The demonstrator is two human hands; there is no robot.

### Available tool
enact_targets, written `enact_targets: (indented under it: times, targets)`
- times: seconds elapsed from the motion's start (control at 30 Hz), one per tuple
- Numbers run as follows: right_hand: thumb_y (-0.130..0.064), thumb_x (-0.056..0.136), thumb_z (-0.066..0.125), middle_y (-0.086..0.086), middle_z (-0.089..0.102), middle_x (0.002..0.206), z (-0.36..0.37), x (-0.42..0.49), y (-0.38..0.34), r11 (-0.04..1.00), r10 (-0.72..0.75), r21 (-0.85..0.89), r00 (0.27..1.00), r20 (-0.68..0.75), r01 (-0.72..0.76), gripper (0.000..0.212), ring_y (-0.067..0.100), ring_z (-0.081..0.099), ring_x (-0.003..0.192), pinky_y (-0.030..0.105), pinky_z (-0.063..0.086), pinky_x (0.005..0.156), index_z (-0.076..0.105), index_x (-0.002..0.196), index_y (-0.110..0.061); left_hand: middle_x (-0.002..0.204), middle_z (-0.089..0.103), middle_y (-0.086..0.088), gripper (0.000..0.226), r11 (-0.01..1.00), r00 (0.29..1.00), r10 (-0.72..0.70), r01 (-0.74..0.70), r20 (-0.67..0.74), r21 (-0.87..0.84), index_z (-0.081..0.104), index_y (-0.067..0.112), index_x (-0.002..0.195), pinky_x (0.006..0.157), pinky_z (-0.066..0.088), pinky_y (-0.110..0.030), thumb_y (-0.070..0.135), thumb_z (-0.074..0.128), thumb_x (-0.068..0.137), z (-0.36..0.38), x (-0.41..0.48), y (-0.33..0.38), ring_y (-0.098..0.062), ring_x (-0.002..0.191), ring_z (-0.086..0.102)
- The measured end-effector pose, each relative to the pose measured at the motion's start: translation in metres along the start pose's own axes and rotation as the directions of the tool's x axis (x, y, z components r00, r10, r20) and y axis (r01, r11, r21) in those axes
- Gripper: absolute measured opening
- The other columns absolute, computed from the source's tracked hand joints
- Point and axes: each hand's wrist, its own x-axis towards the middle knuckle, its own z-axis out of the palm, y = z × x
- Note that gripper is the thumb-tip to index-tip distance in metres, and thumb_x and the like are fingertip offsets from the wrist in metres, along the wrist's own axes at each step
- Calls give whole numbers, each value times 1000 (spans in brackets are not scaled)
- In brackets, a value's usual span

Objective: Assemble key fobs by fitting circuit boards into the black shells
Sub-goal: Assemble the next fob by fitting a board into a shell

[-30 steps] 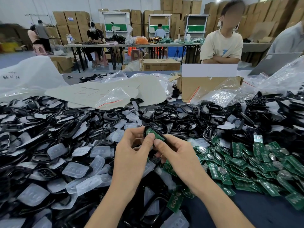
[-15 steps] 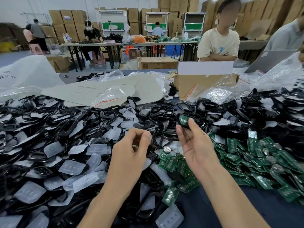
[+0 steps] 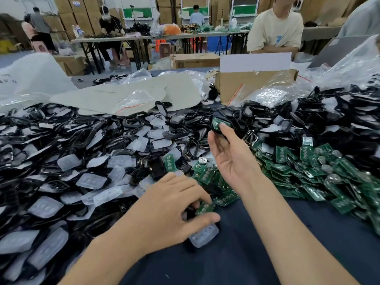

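My right hand (image 3: 230, 153) is raised over the far pile and pinches a black shell with a green circuit board seated in it (image 3: 216, 124). Lower down, my left hand (image 3: 172, 204) reaches onto the near edge of the parts; its fingers and thumb close around a black shell (image 3: 188, 214) beside a green circuit board (image 3: 204, 207). A clear rubber button pad (image 3: 203, 235) lies just under the thumb. Loose green circuit boards (image 3: 308, 171) are heaped to the right. Empty black shells and clear pads (image 3: 86, 153) cover the left.
A dark blue table cloth (image 3: 236, 254) shows at the front. An open cardboard box (image 3: 255, 83) and plastic bags (image 3: 131, 99) sit behind the piles. A person in a cream shirt (image 3: 275, 31) sits across the table; other people work at far tables.
My hands parted. The right hand carried the shell with its board up and away toward the far pile. The left hand dropped down to the near edge and took hold of a black shell.
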Motion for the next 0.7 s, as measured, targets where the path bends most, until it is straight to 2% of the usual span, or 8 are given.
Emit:
enact_targets:
  times: [0.07, 0.2, 0.33, 0.4, 0.5, 0.6, 0.7]
  targets:
    - [-5, 92, 68, 13, 71, 76, 0, 0, 2, 1000, 1, -18, 1000, 8, -1, 9, 17, 72, 67, 21, 59, 63, 62, 96, -1, 81, 52, 22, 36, 999, 997, 24, -26, 76, 33, 64, 33, 96, 80, 30, -13, 65, 46, 95, 2, -3, 3, 8, 77, 32]
    - [-8, 94, 67, 11, 71, 73, 1, -1, 3, 997, -6, -71, 1000, 9, 7, 9, 16, 71, 65, 22, 60, 62, 61, 94, -2, 79, 42, 24, 44, 997, 975, -72, 62, 212, 55, 55, 42, 110, 84, 26, -9, 75, 34, 90, -1, -4, 2, 7, 81, 34]
    - [-14, 93, 69, 5, 68, 66, 1, -7, 0, 993, -37, -117, 998, -45, 32, 11, 14, 69, 59, 23, 59, 60, 63, 92, -5, 84, 43, 23, 33, 993, 932, -118, 100, 343, 70, 48, 43, 113, 76, 26, -6, 69, 43, 92, -7, 0, 10, 3, 85, 35]
    - [-16, 95, 67, 4, 63, 64, 1, -8, -1, 992, -42, -120, 996, -75, 33, 11, 11, 65, 55, 23, 58, 59, 64, 97, -5, 87, 44, 21, 29, 988, 909, -143, 110, 392, 104, 43, 41, 113, 71, 28, -13, 63, 46, 94, -10, 1, 18, -1, 87, 36]
    - [-17, 97, 65, 2, 57, 63, 2, -8, -2, 989, -31, -148, 996, -86, 18, 14, 10, 60, 55, 23, 58, 58, 66, 106, -6, 104, 53, 12, 31, 969, 881, -219, 146, 419, 199, 39, 32, 118, 71, 33, -32, 53, 47, 97, -6, 5, 30, -15, 99, 49]
    - [-17, 97, 64, 2, 53, 66, 1, -6, -2, 986, -26, -166, 997, -78, 13, 17, 11, 56, 56, 24, 59, 59, 66, 110, -7, 112, 59, 1, 34, 950, 873, -258, 151, 413, 275, 38, 23, 122, 69, 35, -36, 43, 49, 97, 1, 9, 36, -26, 102, 56]
    - [-20, 98, 61, 1, 53, 67, -1, -5, -3, 988, -29, -156, 998, -52, 20, 17, 11, 55, 58, 26, 60, 64, 67, 110, -10, 110, 58, 5, 31, 959, 834, -281, 230, 476, 163, 40, 26, 122, 80, 44, -38, 39, 53, 97, 0, 14, 30, -26, 101, 57]
